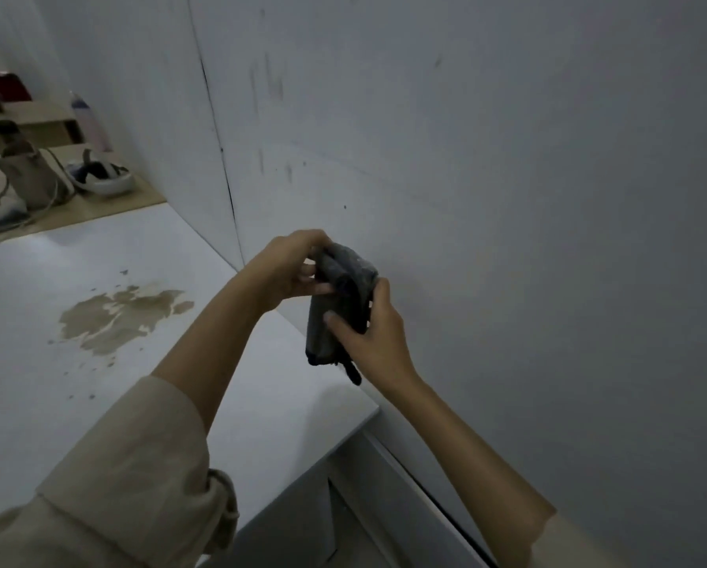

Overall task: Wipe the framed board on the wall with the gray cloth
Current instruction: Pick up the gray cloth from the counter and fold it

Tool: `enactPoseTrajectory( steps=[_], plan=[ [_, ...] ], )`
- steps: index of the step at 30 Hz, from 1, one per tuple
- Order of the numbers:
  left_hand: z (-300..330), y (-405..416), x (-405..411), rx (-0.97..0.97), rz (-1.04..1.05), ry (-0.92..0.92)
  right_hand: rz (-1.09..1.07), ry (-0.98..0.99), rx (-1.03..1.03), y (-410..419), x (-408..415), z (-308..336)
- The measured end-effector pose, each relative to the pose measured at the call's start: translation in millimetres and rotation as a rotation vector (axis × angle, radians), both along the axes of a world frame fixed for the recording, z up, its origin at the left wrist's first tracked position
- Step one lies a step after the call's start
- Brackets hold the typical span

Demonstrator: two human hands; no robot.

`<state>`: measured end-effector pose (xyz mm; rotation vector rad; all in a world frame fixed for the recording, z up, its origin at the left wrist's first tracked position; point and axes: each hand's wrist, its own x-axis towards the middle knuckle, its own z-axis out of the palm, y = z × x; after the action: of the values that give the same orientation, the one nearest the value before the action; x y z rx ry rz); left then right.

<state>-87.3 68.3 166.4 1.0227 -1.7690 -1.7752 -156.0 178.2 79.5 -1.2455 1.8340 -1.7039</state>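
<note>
A folded gray cloth (341, 297) hangs in the air in front of the white wall (507, 198), above the back edge of a white tabletop. My left hand (290, 268) pinches its upper left part with curled fingers. My right hand (374, 338) grips its lower right side, thumb across the front. A dark strip of the cloth dangles below my right hand. No framed board shows in this view; the wall ahead carries faint dark smudges.
The white tabletop (97, 362) has a brown spill stain (118, 317) to the left. Farther left on a wooden surface stand a beige bag (28, 178), a white bowl (101, 178) and a bottle (87, 120). A vertical wall seam (220, 149) runs down to the table.
</note>
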Motion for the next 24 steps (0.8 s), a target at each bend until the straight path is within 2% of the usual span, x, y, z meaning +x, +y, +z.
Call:
enactPoseTrajectory(
  steps=[4,8,13,16,20,24],
  plan=[
    [-52,11,15,0.076,-0.065,0.001,-0.067,-0.087,-0.003,7,-4,-49],
    [-126,16,29,-0.112,-0.062,-0.037,-0.065,-0.077,0.017,11,-2,-101],
    [-208,33,36,-0.298,-0.1,0.025,-0.092,-0.115,-0.057,24,-2,-164],
    [-246,56,40,-0.314,-0.107,0.127,-0.081,-0.124,-0.091,37,3,-192],
    [-270,102,48,-0.25,-0.054,0.294,-0.101,-0.061,-0.113,74,15,-204],
    [-259,165,61,-0.24,-0.104,0.412,-0.156,-0.002,-0.141,144,30,-184]
  ],
)
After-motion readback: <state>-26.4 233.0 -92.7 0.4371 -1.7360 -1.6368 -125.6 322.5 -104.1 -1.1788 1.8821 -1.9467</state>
